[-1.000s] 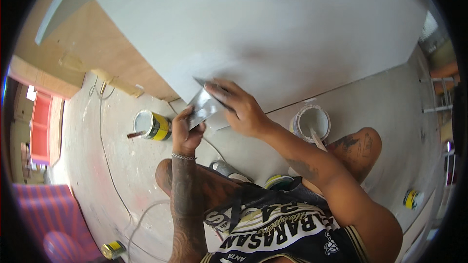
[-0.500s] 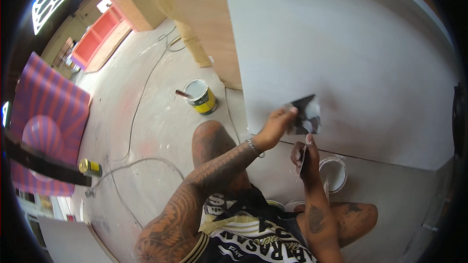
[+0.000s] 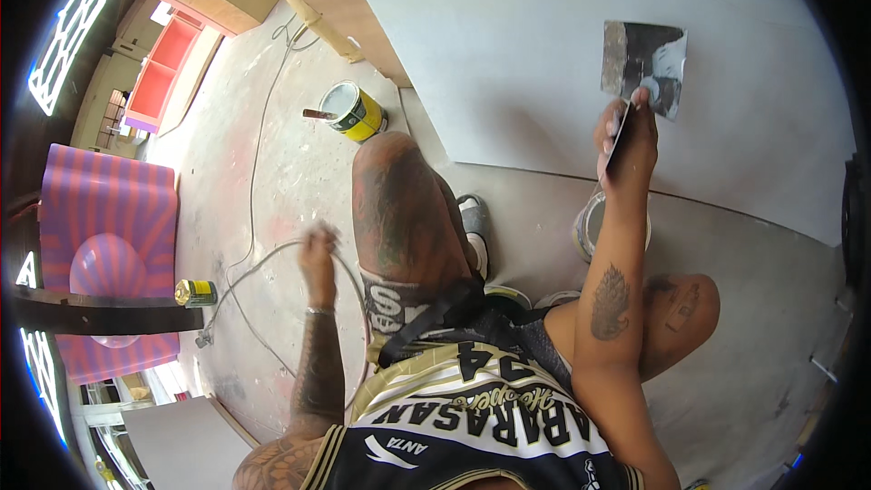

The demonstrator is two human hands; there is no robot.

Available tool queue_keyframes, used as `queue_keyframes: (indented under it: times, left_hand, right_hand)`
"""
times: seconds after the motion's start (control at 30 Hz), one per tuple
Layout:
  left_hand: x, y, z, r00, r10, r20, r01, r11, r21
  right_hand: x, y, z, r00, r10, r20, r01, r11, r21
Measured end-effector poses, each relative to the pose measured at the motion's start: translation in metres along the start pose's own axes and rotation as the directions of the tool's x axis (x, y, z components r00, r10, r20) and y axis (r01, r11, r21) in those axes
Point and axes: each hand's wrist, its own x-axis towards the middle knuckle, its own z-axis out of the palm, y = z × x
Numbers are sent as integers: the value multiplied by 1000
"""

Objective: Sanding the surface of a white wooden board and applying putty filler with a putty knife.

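Note:
My right hand [image 3: 628, 134] is closed on a square, flat putty spreader [image 3: 667, 41], pinched at its lower edge by the thumb. Black, grey and whitish smears cover the spreader's face. A second thin, flat blade [image 3: 621, 132], seen nearly edge-on, lies against the same hand's fingers. Both are in front of a large pale panel [image 3: 508, 45]. My left hand [image 3: 318, 249] is off to the left above the floor, near a looped cable. Motion blurs its fingers, and I see nothing clear in it. Below the right hand, a white tub [image 3: 592, 222] is partly hidden by the forearm.
A yellow-and-black paint can [image 3: 365, 118] with a brush handle [image 3: 318, 114] across its rim stands beyond my left knee. Cables [image 3: 252, 191] snake over the floor. A small yellow can [image 3: 195, 293] and a purple-pink striped panel [image 3: 150, 195] are at left.
My left hand has left the spreader and swung left and down over the floor. My right hand has moved up across the panel, holding the spreader. My view has shifted too.

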Motion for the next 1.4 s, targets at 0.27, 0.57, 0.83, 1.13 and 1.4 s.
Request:
queue_keyframes:
  times: [0.27, 0.57, 0.83, 1.13, 1.4]
  left_hand:
    - [-81, -129, -26, 817, -297, 494, 222, 953, 205]
    - [-145, -179, -29, 681, -528, 507, 372, 846, 382]
    - [-84, -196, 157, 711, -360, 604, 315, 931, 184]
    - [-73, -217, 206, 768, -420, 484, 384, 906, 177]
    - [-8, -249, 50, 768, -558, 314, 355, 780, 516]
  right_hand:
    - [-1, 2, -6, 997, -74, -28, 76, 996, 51]
    - [-5, 8, -25, 979, -52, -196, -13, 948, -317]
    - [-20, -12, -16, 987, -54, -152, -65, 725, -685]
    - [4, -9, -33, 960, 58, -275, -225, 744, -629]
    - [22, 56, -6, 884, -33, -467, -267, 783, -561]
